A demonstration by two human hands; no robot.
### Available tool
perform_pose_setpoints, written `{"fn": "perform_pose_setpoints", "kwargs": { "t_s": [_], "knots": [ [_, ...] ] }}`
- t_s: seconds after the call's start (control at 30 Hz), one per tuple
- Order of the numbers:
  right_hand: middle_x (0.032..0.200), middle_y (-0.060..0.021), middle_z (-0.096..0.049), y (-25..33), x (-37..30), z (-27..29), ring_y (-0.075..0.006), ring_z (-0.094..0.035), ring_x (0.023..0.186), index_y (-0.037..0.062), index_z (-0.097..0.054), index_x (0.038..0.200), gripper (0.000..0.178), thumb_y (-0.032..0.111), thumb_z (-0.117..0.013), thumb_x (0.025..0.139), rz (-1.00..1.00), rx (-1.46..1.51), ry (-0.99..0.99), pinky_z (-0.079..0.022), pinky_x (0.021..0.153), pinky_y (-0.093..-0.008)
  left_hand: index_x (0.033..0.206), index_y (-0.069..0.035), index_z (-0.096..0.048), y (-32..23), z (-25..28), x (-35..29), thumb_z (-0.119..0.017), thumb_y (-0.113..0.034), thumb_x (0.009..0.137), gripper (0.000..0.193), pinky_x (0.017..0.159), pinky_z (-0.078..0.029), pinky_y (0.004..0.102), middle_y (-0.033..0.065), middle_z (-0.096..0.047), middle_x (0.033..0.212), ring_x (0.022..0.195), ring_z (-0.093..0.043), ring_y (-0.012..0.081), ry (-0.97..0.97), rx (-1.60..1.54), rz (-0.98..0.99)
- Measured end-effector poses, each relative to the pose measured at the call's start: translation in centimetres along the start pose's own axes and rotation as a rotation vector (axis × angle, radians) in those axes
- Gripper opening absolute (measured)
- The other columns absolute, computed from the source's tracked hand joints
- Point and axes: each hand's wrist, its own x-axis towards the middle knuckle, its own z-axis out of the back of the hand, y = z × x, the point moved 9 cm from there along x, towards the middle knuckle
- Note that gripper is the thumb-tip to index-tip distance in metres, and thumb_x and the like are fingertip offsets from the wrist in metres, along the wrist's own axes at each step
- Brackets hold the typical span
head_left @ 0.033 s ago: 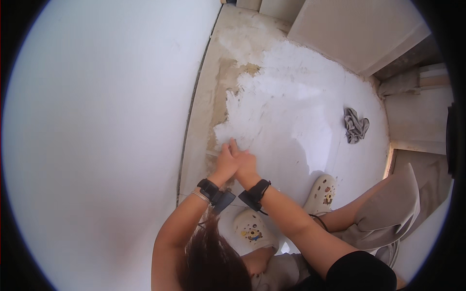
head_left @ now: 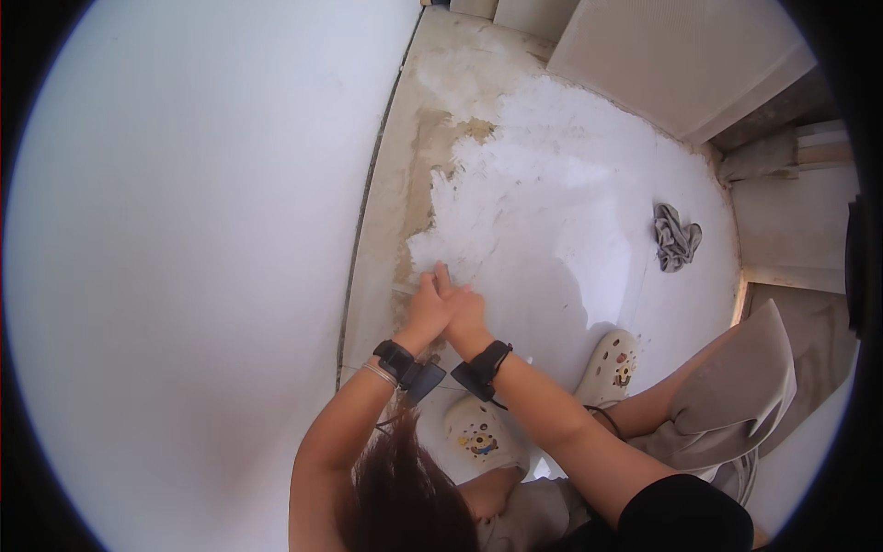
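Note:
My left hand (head_left: 425,308) and my right hand (head_left: 466,311) meet low over the floor, pressed against each other with fingers curled. One finger sticks up between them toward the ragged edge of the white coating (head_left: 515,202). Whatever they grip, if anything, is hidden by the fingers. Just beyond and left of my hands runs a strip of bare tan floor (head_left: 423,198). Each wrist wears a black strap with a dark box; thin bands circle the left one as well.
A crumpled grey cloth (head_left: 676,237) lies on the white floor to the right. My cream clogs (head_left: 612,361) stand near my hands. A white wall (head_left: 202,230) rises along the left, with a dark gap at its foot. Pale cabinets (head_left: 681,64) border the far right.

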Motion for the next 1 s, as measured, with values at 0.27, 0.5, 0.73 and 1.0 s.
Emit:
{"fn": "perform_pose_setpoints", "kwargs": {
  "t_s": [0.27,0.5,0.73,1.0],
  "knots": [
    [0.077,-0.0173,-0.053,2.8,-1.0,-1.3,-0.029,-0.054,0.07,-0.002,-0.017,0.123,0.065,0.016,-0.05,0.069,0.129,0.051,-0.039,-0.043,0.056,-0.0338,0.106,0.005,-0.036,2.1,2.4,-2.4,-0.058,-0.036,0.07,0.06,0.075,-0.04,0.0295,0.0194,-0.051,0.094,0.086,-0.052,0.0239,-0.109,0.038,0.034],
    [0.081,-0.016,-0.052,4.1,-1.1,-0.8,-0.0288,-0.055,0.068,-0.0034,-0.009,0.124,0.073,0.015,-0.052,0.068,0.135,0.048,0.085,-0.043,0.055,-0.0334,0.105,0.004,-0.04,5.1,1.9,-2.0,-0.053,-0.038,0.074,0.054,0.075,-0.039,0.0257,0.0144,-0.052,0.094,0.088,-0.049,0.0172,0.074,-0.178,0.249],
    [0.084,-0.0177,-0.053,2.6,0.2,0.6,-0.0288,-0.055,0.069,-0.0033,-0.021,0.121,0.064,0.017,-0.052,0.069,0.08,0.382,0.042,-0.044,0.057,-0.0347,0.096,-0.002,-0.048,5.6,2.6,-1.2,-0.044,-0.032,0.08,0.034,0.07,-0.04,0.0291,0.0062,-0.053,0.087,0.078,-0.051,0.0159,0.077,-0.727,0.558],
    [0.069,-0.013,-0.056,2.4,-0.2,3.1,-0.0275,-0.056,0.064,-0.0018,-0.054,0.087,0.027,0.021,-0.052,0.071,0.147,0.982,0.138,-0.044,0.055,-0.0342,0.089,0.0,-0.045,-0.7,5.9,-2.1,-0.038,-0.018,0.085,0.02,0.06,-0.046,0.0295,0.0084,-0.05,0.074,0.067,-0.054,0.0184,0.188,-0.273,0.611]
  ]
}}
